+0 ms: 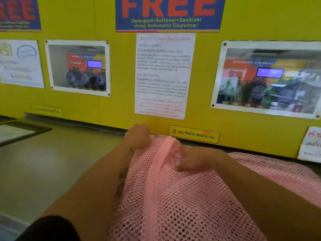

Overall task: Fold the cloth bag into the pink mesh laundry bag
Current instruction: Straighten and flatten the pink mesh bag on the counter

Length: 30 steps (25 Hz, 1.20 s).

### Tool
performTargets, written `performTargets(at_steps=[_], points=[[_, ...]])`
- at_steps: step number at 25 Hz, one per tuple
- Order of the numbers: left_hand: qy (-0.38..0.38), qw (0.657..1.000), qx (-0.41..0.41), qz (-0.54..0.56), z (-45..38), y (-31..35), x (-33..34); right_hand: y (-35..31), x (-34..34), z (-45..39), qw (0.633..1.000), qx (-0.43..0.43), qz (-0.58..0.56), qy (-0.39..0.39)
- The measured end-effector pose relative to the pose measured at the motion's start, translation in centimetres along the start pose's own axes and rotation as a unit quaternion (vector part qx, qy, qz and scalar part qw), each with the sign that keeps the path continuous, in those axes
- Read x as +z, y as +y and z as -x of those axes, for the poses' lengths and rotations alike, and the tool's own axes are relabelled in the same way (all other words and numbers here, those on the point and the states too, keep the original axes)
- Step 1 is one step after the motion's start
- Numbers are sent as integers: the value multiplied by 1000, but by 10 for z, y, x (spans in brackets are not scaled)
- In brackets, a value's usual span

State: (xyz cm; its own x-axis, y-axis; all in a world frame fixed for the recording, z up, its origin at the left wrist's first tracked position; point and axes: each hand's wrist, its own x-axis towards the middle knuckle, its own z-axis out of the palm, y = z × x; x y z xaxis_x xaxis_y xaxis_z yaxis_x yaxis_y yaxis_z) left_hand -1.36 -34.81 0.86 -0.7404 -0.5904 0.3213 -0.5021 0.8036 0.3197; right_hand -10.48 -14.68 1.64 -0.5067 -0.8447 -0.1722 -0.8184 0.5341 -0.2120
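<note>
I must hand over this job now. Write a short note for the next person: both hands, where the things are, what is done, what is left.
Left hand: closed on the far edge of the mesh bag, near the yellow wall.
Right hand: gripping the mesh beside a raised fold.
Mesh bag: spread on the counter.
Cloth bag: not visible; cannot tell if it is inside.
Left: check that, then finish.

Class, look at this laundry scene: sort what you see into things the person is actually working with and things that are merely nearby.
Part of the job:
- pink mesh laundry bag, bunched on the counter
- left hand, gripping its far edge
- right hand, closed on the mesh
- the cloth bag is not visible

Just nearby:
- grey countertop
- white printed notice on the yellow wall panel
- framed sheet at left
</note>
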Motion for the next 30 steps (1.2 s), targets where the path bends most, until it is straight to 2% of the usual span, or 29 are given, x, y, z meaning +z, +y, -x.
performTargets(at_steps=[1, 4, 6, 7, 8, 10, 11, 13, 15, 17, 19, 22, 25, 28, 30], points=[[21, 1000, 1, -14, -3, -1, -5, -1, 0, 2, 1000, -3, 2, 1], [1, 994, -18, -105, -3, 1, -15, -2, 0, 9, 1000, -7, -12, 10], [1, 997, -24, -68, 0, 11, -16, 3, -6, 16, 999, -4, -29, 39], [-35, 999, -5, -22, 4, 16, -14, 8, -9, 19, 998, 0, -28, 60], [-111, 993, 31, 7, 10, 21, -10, 16, -12, 22, 997, 10, -20, 73], [-269, 959, 72, -50, 20, 25, 2, 38, -17, 34, 997, 37, 33, 57], [-291, 950, 72, -91, 24, 19, 7, 50, -19, 44, 996, 49, 62, 31], [-238, 963, 51, -118, 20, 5, 8, 73, -27, 69, 996, 57, 67, 5], [-172, 977, 35, -124, 18, 12, -5, 97, -41, 98, 997, 68, 6, 43], [-113, 982, 64, -138, 19, 37, -17, 129, -59, 123, 990, 100, -26, 96], [-77, 983, 129, -107, 31, 80, -23, 167, -76, 146, 982, 134, -15, 130], [-136, 961, 240, 7, 65, 154, -25, 220, -86, 171, 975, 174, 6, 139], [-191, 930, 312, 38, 100, 225, -19, 251, -78, 182, 974, 181, 23, 138], [-256, 922, 292, 12, 123, 275, -5, 252, -65, 182, 983, 148, -29, 107], [-307, 912, 263, -73, 133, 297, 2, 247, -57, 179, 986, 145, -74, 34]])
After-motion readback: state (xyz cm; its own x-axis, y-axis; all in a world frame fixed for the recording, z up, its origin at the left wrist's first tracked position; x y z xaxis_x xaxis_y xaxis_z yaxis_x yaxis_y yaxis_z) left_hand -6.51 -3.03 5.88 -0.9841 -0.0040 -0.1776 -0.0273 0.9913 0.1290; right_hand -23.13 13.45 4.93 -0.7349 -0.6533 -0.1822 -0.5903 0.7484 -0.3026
